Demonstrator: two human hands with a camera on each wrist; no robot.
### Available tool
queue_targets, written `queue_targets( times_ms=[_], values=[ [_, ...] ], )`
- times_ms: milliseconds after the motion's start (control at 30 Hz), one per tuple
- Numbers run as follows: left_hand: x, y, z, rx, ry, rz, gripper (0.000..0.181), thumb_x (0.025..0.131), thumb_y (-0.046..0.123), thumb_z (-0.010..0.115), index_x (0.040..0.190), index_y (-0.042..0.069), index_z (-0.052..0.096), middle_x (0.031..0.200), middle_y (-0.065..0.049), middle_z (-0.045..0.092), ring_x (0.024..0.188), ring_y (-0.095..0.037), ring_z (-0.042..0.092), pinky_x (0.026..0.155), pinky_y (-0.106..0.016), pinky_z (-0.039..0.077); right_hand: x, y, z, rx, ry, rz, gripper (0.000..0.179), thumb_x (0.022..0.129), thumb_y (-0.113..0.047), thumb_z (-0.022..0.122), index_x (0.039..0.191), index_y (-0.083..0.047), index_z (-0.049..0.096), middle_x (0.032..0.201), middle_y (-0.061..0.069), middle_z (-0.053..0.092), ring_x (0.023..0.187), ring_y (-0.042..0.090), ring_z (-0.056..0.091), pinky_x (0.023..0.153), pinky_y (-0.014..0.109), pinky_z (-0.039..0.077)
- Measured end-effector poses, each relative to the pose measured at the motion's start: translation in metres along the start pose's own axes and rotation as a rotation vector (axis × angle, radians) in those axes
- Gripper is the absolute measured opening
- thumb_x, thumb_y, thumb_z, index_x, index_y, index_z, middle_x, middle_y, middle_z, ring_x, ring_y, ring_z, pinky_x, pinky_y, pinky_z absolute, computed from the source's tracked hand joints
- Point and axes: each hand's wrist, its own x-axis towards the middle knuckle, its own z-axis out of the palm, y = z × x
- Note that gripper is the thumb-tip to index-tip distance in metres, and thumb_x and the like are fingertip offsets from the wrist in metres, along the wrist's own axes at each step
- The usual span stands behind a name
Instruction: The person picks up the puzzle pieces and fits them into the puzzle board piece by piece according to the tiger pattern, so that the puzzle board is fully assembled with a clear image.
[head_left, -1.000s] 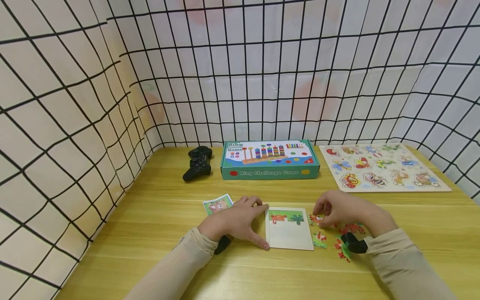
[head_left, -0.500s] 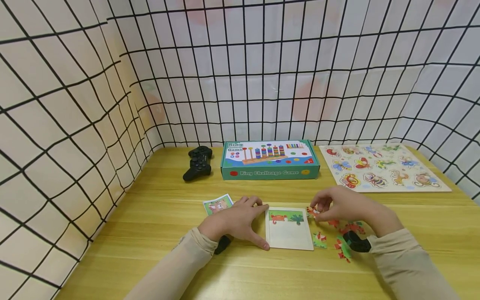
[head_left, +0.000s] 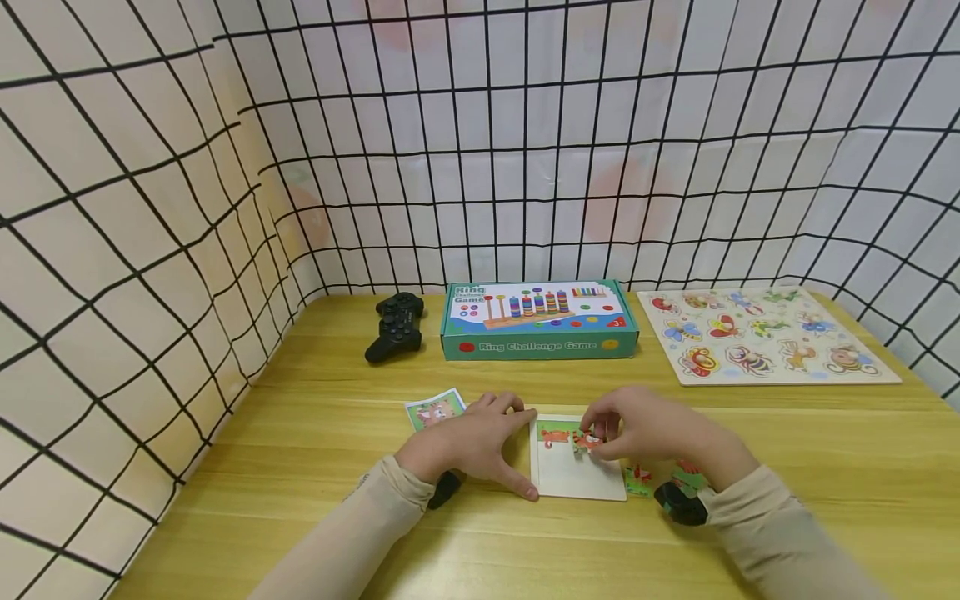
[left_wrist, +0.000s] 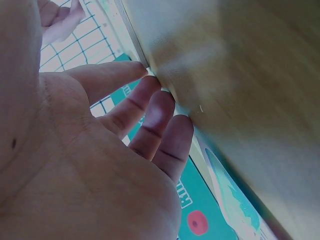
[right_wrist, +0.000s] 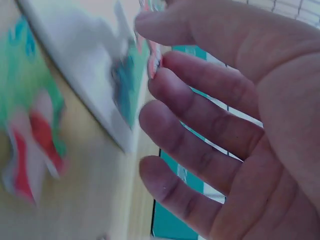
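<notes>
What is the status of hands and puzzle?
Left hand touching left edge of puzzle board. Right hand pinching orange piece over it, contact unclear. No obstruction visible.

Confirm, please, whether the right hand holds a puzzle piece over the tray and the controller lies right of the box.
No: the head view shows the controller left of the box, not right; the right hand holds a piece over the tray.
</notes>
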Motion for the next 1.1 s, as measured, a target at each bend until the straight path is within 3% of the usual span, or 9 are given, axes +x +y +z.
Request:
queue_targets(
  times_ms=[333, 767, 1100],
  values=[
    [-0.001, 0.000, -0.001, -0.009, 0.001, 0.010, 0.110, 0.072, 0.079, 0.070, 0.157, 0.018, 0.038, 0.144, 0.000, 0.039, 0.129, -0.021, 0.037, 0.107, -0.041, 0.038, 0.012, -0.019, 0.022, 0.070, -0.021, -0.028, 0.018, 0.085, -0.015, 0.080, 0.102, -0.012, 0.075, 0.079, -0.011, 0.059, 0.070, 0.006, 0.052, 0.062, 0.026, 0.048],
    [0.000, -0.001, 0.000, -0.006, 0.005, 0.020, 0.110, 0.071, 0.079, 0.071, 0.157, 0.017, 0.039, 0.142, 0.000, 0.040, 0.126, -0.021, 0.038, 0.106, -0.039, 0.038, 0.016, -0.023, 0.032, 0.046, 0.007, -0.030, 0.018, 0.087, -0.018, 0.080, 0.103, -0.012, 0.076, 0.081, -0.011, 0.059, 0.072, 0.006, 0.053, 0.065, 0.025, 0.048],
    [-0.001, -0.001, 0.000, 0.003, 0.009, 0.023, 0.110, 0.072, 0.079, 0.071, 0.157, 0.017, 0.039, 0.143, 0.000, 0.040, 0.126, -0.021, 0.039, 0.107, -0.039, 0.037, 0.017, -0.027, 0.032, -0.011, 0.044, 0.017, 0.023, 0.086, -0.021, 0.081, 0.106, -0.010, 0.076, 0.087, -0.011, 0.062, 0.074, 0.008, 0.053, 0.065, 0.026, 0.047]
  ],
)
